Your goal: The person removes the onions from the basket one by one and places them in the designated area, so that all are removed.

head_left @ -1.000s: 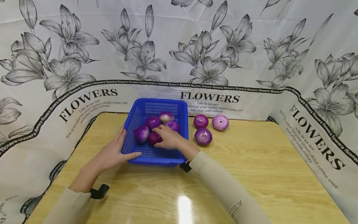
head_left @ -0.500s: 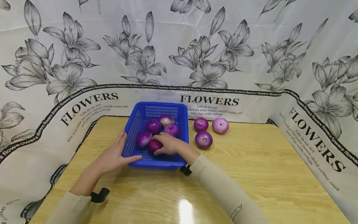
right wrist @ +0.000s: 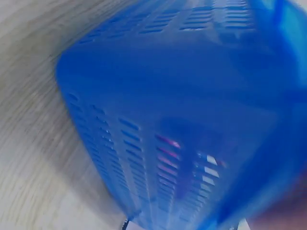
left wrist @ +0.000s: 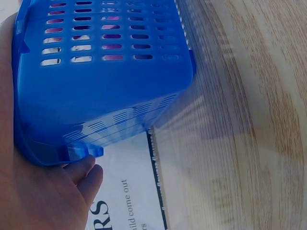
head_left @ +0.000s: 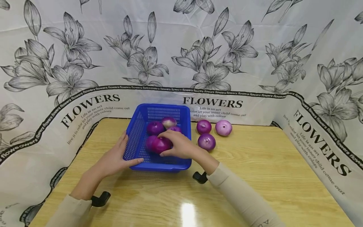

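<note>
In the head view, a blue plastic basket [head_left: 158, 166] with slotted sides stands on the table. My left hand [head_left: 114, 159] holds its near left corner, thumb over the rim and fingers along the outer left side. In the left wrist view, fingertips show at the basket's rim. Inside the basket, my right hand [head_left: 181, 145] grips a dark magenta red onion [head_left: 161, 145] between thumb and fingers. This onion partly covers another red onion [head_left: 149, 142]. Behind lie a purple onion [head_left: 155, 128], a paler onion [head_left: 169, 122] and one [head_left: 175, 129] partly hidden by the right hand.
On the table right of the basket sit three more onions: a dark one [head_left: 204, 126], a pale one [head_left: 223, 127] and a purple one [head_left: 206, 142]. A white flower-print cloth [head_left: 215, 105] rises behind the wooden table [head_left: 255, 176] and along its sides.
My right hand has taken hold of the magenta onion and raised it slightly, so that it now overlaps the onion to its left. The left hand has kept its place on the basket.
</note>
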Motion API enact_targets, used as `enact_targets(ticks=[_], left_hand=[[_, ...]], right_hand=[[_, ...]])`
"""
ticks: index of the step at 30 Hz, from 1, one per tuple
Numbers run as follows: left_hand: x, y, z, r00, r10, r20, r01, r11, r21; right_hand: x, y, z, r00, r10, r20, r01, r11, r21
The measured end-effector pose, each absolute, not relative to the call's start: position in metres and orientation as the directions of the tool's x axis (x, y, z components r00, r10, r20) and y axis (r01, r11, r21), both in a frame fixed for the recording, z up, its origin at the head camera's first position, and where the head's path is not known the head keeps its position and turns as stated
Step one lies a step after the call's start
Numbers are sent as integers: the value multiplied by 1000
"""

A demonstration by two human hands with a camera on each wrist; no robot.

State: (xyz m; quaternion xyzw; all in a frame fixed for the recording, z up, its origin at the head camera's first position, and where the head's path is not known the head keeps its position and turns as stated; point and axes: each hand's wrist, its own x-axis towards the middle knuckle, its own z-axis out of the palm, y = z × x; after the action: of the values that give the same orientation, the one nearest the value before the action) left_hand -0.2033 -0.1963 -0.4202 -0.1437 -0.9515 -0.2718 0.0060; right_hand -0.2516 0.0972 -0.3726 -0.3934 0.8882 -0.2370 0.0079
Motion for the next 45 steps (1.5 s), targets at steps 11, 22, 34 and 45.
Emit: enact_targets(ticks=[11, 22, 34, 45], left_hand=[[-203, -197, -419, -953, 286, 104, 298, 805, 513], [-203, -197, -420, -956, 283, 79, 283, 812, 511], [-204, -198, -420, -957, 279, 84, 282, 813, 510], [-204, -198, -420, -956, 280, 89, 285, 810, 512]], right_hand=[[-236, 150, -354, -724, -619, 305, -659, 490, -570], [-233, 209, -359, -803, -528, 275, -566, 533, -629], [-240, 263, -373, -822, -502, 269, -553, 590, -589], [-244, 296, -383, -852, -434, 291, -521, 656, -547]])
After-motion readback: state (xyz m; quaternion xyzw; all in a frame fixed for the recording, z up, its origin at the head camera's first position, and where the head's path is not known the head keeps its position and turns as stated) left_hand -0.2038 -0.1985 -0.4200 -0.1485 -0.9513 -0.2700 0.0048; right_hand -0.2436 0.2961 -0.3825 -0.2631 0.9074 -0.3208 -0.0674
